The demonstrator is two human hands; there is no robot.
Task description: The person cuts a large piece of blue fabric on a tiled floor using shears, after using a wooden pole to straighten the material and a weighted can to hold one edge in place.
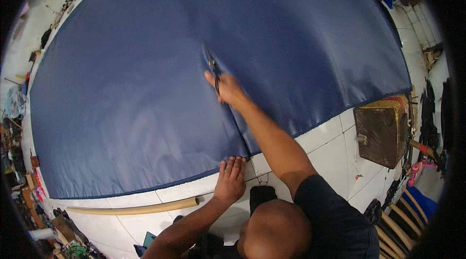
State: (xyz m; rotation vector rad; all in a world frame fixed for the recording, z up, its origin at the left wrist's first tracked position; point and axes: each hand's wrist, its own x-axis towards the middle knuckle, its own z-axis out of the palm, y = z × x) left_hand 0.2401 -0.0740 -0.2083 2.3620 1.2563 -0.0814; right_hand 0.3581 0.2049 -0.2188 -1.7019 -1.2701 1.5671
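A large dark blue sheet (121,89), glossy like vinyl or coated fabric, lies spread across the floor. A cut runs into it from the near edge, up to where my right hand (228,90) is closed around a pair of scissors (212,63). The blades point away from me and sit at the sheet's middle; their lower parts are covered by my fingers. My left hand (231,177) rests flat, fingers stretched out, on the sheet's near edge just left of the cut.
A long cardboard tube (136,207) lies on white floor tiles (325,149) at the near left. To the right, a brown block (381,135) stands by the sheet's edge. Curved wooden pieces (400,225) are at the lower right. Assorted clutter (14,152) lines the left side.
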